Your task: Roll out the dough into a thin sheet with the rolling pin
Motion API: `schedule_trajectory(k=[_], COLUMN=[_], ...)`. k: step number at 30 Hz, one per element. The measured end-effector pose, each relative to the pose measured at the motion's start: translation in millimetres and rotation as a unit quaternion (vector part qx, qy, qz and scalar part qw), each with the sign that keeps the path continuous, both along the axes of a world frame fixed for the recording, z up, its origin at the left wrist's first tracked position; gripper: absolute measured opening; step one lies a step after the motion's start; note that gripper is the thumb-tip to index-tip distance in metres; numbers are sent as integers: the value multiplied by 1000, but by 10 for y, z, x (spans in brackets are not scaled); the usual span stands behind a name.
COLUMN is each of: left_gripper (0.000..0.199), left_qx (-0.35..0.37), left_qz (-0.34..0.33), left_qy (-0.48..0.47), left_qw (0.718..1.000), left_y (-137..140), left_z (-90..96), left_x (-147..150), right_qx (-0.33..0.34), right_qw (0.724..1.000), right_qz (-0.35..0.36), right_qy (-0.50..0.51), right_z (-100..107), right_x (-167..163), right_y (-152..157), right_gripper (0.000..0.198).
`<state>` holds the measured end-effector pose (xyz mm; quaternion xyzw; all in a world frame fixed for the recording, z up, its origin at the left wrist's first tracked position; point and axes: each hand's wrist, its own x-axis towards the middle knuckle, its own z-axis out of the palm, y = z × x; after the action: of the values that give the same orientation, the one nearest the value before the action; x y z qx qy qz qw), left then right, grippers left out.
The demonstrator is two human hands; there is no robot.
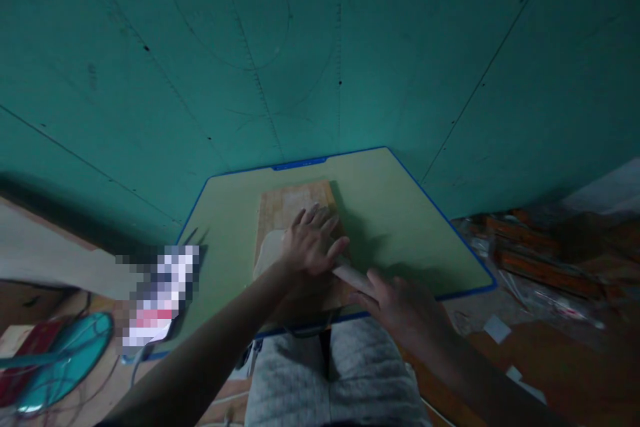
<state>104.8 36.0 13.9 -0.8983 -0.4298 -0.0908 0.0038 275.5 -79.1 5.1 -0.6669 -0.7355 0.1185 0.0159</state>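
Note:
A wooden board (273, 207) lies on the table in front of me, with a flat, pale sheet of dough (271, 252) on its left part. My left hand (314, 243) is over the dough's right side, palm down, its fingers stretched and spread. From under that hand a thin, pale rolling pin (356, 279) slants down to the right. My right hand (395, 300) is closed around the pin's near end, at the right front corner of the board. The left hand hides the pin's far end and part of the dough.
The table (400, 213) has a blue rim and backs onto a green wall (310, 47). At its left edge stands a bright, pixelated object (163, 297). A turquoise round item (75, 360) is at lower left; wrapped orange-brown pieces (530, 247) lie at right.

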Motion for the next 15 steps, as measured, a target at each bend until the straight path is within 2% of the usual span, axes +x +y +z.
schedule_trajectory(k=[4, 10, 13, 15], left_gripper=[59, 64, 67, 66], left_qx=[-21, -59, -60, -44], left_qz=[-10, -9, -14, -17], left_qy=[-12, 4, 1, -10], left_qw=[1000, 998, 998, 999], left_y=[73, 282, 310, 265], left_z=[41, 13, -21, -34], left_x=[32, 233, 270, 239], right_qx=[-85, -193, -215, -192], right_qw=[993, 953, 949, 963], right_qz=[-17, -62, -65, -58], right_qy=[82, 226, 222, 178], right_z=[11, 119, 158, 144], right_x=[50, 217, 244, 225], right_y=[76, 243, 279, 273], right_gripper=[31, 30, 37, 37])
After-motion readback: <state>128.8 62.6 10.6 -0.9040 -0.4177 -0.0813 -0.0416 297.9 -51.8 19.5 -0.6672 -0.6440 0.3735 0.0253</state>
